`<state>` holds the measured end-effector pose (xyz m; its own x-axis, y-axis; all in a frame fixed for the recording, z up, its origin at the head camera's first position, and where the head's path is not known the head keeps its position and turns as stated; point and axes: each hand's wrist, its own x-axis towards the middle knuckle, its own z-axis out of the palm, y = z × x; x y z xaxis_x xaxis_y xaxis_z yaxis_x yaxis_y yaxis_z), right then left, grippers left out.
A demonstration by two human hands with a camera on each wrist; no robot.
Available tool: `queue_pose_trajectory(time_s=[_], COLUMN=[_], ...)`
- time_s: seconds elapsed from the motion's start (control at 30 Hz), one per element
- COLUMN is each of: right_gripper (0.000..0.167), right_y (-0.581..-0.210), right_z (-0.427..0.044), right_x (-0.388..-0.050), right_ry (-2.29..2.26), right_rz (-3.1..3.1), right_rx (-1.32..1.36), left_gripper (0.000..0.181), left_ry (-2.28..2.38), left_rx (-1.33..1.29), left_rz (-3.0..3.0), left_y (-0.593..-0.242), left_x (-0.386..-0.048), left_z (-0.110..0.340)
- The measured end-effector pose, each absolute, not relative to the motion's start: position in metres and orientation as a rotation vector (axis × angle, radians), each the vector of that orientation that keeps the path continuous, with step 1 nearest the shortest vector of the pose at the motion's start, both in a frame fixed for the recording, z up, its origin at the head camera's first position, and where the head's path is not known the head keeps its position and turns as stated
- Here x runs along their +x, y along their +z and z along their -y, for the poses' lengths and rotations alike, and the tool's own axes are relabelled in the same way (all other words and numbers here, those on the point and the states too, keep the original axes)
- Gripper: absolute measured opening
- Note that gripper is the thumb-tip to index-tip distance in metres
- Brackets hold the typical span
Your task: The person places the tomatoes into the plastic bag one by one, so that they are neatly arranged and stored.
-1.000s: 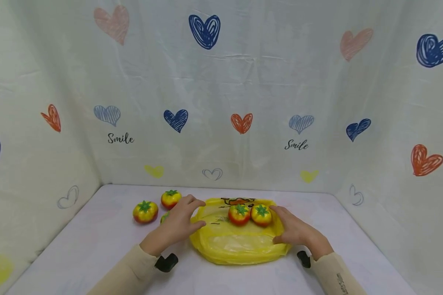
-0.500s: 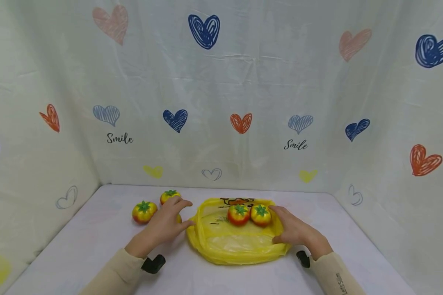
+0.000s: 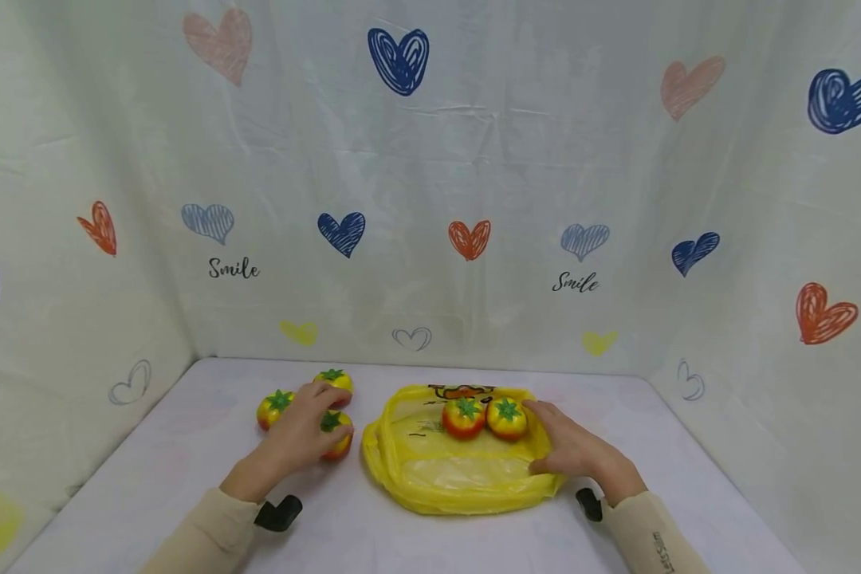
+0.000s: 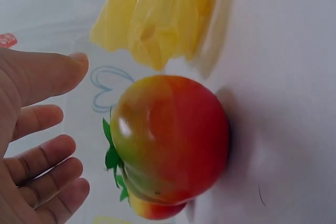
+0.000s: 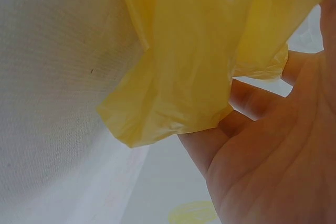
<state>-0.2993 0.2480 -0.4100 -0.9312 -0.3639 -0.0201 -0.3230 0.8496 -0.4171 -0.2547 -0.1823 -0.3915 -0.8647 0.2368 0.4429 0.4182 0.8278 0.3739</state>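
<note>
My left hand (image 3: 297,430) hovers with parted fingers over a red-and-yellow toy tomato (image 3: 339,440) with a green leaf top. In the left wrist view the thumb and fingers stand apart from this tomato (image 4: 173,137). Two more tomatoes lie close by, one at the back (image 3: 335,381) and one to the left (image 3: 273,410), partly covered by the hand. A yellow plastic bag (image 3: 459,498) lies spread at the centre, with two tomatoes, one left (image 3: 463,420) and one right (image 3: 507,420), within its opening. My right hand (image 3: 581,450) touches the bag's right side, fingers spread, partly behind the plastic.
The white table (image 3: 186,478) extends in front of and beside the bag. A pale curtain (image 3: 430,303) with printed hearts stands behind it and along both sides. A dark wrist strap device (image 3: 278,514) sits under the left wrist.
My left hand has let go of the bag's left side and moved left, to above the front tomato. The bag's left edge has spread outward slightly. My right hand has stayed in place.
</note>
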Motion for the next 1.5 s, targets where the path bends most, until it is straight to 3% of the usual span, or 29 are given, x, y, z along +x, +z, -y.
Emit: queue_pose_trajectory(time_s=[0.3, 0.9, 1.5], right_gripper=[0.097, 0.095, 0.095], right_y=[-0.409, -0.407, -0.411], right_z=[-0.246, -0.246, -0.246], right_x=[-0.3, -0.298, -0.299], right_ry=[-0.64, -0.63, -0.63], right_rz=[-2.913, -2.928, -2.928], right_rx=[-0.531, -0.572, -0.558], left_gripper=[0.054, 0.049, 0.06], left_ry=[-0.57, -0.566, -0.693], left_rx=[-0.444, -0.36, -0.241], left_rz=[2.598, 2.555, 2.687], left_y=[-0.397, -0.401, -0.402], left_x=[-0.255, -0.26, -0.264], left_z=[0.199, 0.224, 0.258])
